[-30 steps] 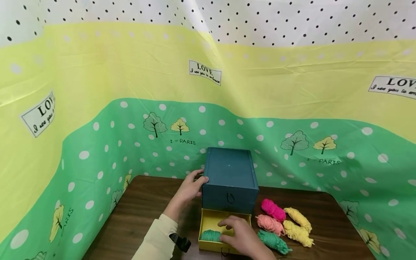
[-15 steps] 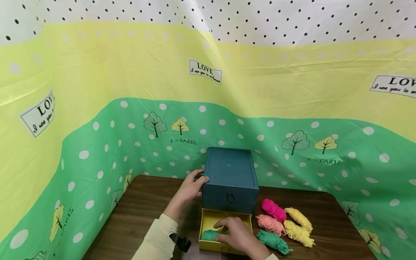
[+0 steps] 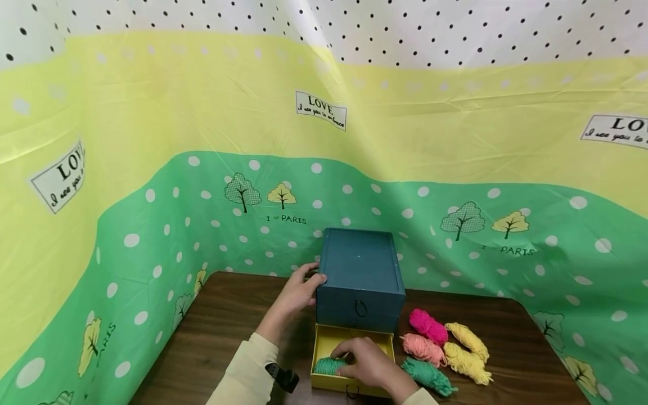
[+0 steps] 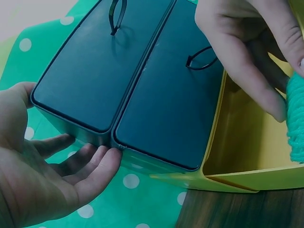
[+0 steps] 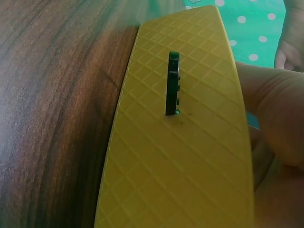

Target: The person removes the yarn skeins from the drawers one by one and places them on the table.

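A dark blue box (image 3: 360,275) stands at the back of the brown table (image 3: 228,332). My left hand (image 3: 298,292) holds its left side, thumb and fingers (image 4: 95,166) spanning that side of the blue box (image 4: 128,85). The yellow drawer (image 3: 324,340) at the bottom is pulled out towards me. A green yarn bundle (image 3: 326,365) lies in its left part. My right hand (image 3: 367,363) reaches into the drawer, its curled fingers (image 4: 251,71) on the green yarn (image 4: 297,118). The right wrist view shows the drawer front (image 5: 180,156) with its dark pull loop (image 5: 172,83).
Right of the box lie loose yarn bundles: pink (image 3: 427,326), salmon (image 3: 422,349), two yellow ones (image 3: 466,337) and another green one (image 3: 427,376). A green and yellow printed cloth (image 3: 152,214) walls in the table at the back and sides.
My right hand has slid a little to the left inside the drawer, onto the green yarn. The left hand stays on the box.
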Demonstrator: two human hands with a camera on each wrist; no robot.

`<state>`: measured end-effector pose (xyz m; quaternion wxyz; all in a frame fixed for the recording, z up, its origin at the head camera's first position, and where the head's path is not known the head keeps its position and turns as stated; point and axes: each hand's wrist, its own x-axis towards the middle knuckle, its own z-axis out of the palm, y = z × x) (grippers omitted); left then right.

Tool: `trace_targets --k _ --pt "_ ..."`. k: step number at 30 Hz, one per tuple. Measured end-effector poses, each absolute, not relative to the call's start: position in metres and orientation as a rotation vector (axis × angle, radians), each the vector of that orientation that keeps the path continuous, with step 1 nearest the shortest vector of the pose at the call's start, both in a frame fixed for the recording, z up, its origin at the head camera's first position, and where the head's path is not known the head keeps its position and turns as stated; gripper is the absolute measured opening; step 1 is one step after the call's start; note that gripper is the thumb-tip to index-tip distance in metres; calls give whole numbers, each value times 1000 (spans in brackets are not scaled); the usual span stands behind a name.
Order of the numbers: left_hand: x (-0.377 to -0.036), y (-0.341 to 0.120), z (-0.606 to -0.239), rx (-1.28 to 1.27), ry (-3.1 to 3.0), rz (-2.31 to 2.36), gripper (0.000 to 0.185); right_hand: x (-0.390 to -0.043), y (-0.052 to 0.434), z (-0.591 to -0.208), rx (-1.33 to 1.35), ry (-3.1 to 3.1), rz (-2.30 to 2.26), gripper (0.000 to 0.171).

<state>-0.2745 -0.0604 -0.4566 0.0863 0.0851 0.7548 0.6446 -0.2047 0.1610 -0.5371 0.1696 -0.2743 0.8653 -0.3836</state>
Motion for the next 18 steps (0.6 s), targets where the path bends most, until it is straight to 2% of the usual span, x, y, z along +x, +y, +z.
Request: trace_targets --k 18 --pt "-275 -59 -456 242 2257 1928 64 -206 160 -550 -783 2454 -1202 16"
